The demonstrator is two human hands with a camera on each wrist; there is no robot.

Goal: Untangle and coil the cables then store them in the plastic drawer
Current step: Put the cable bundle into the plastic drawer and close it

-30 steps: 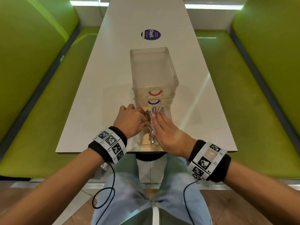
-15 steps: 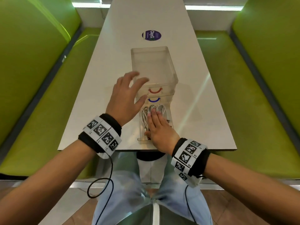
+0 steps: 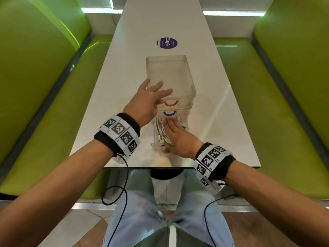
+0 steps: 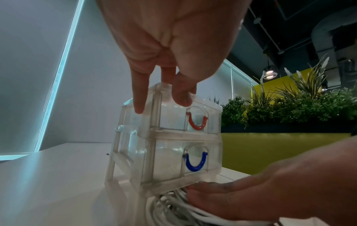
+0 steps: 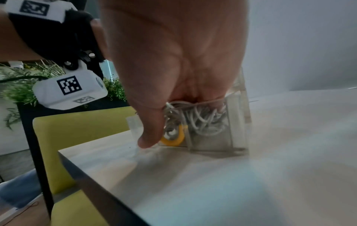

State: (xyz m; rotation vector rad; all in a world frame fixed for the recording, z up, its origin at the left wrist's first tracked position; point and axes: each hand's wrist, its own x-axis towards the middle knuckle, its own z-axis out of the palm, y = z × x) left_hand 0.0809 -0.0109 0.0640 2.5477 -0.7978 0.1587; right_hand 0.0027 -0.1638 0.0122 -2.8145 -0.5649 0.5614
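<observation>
A clear plastic drawer unit (image 3: 169, 73) stands on the white table (image 3: 110, 97), with a red handle (image 3: 171, 103) on its top drawer and a blue handle (image 3: 170, 114) below. The bottom drawer (image 3: 154, 139) is pulled out toward me and holds coiled white cables (image 3: 159, 129). My right hand (image 3: 178, 136) lies flat on the cables, and its thumb hangs by the drawer's yellow handle (image 5: 173, 140). My left hand (image 3: 149, 98) is spread open, and its fingertips (image 4: 139, 107) touch the unit's top front corner (image 4: 164, 88).
Green bench seats (image 3: 44, 122) run along both sides of the table. A round purple sticker (image 3: 167, 43) sits on the table beyond the unit. The table's near edge (image 3: 160, 167) is just behind my right wrist. Plants (image 4: 289, 107) stand in the background.
My left hand has let go of the cables, risen and moved forward to the top of the drawer unit. My right hand stays flat on the cables in the drawer.
</observation>
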